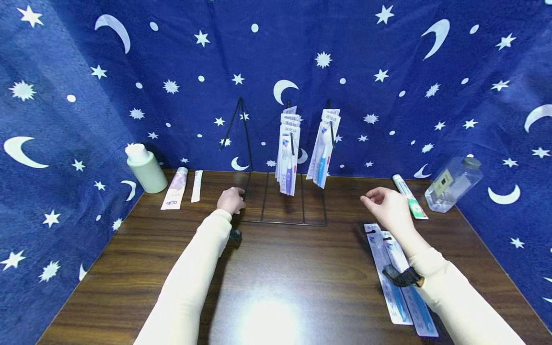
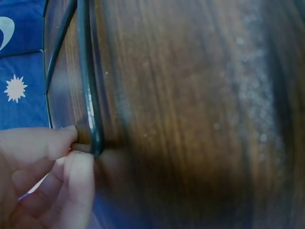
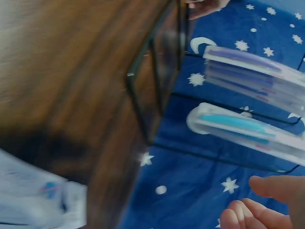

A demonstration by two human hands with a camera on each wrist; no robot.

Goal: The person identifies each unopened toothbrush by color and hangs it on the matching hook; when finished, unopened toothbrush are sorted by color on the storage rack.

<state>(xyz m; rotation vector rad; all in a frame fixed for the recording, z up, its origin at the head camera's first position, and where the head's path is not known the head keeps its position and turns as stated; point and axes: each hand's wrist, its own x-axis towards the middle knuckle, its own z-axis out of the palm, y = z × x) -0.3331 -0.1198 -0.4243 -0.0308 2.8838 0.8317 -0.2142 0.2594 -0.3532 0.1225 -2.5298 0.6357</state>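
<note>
Dark blue cloth printed with white stars and moons is hung behind and beside a brown wooden table. At the middle of the head view, a black wire rack is stood on the table, and two bunches of packaged toothbrushes are hung from its hooks. The rack's base wire is pinched at its left corner by the left hand; in the left wrist view the thumb and curled fingers are seen closed on the wire. The right hand is held just above the table, right of the rack, with its fingers loosely curled and nothing gripped. Two flat toothbrush packs are laid under the right forearm at lower right. A green bottle and two tubes are seen at left; another tube and a clear bottle at right.
</note>
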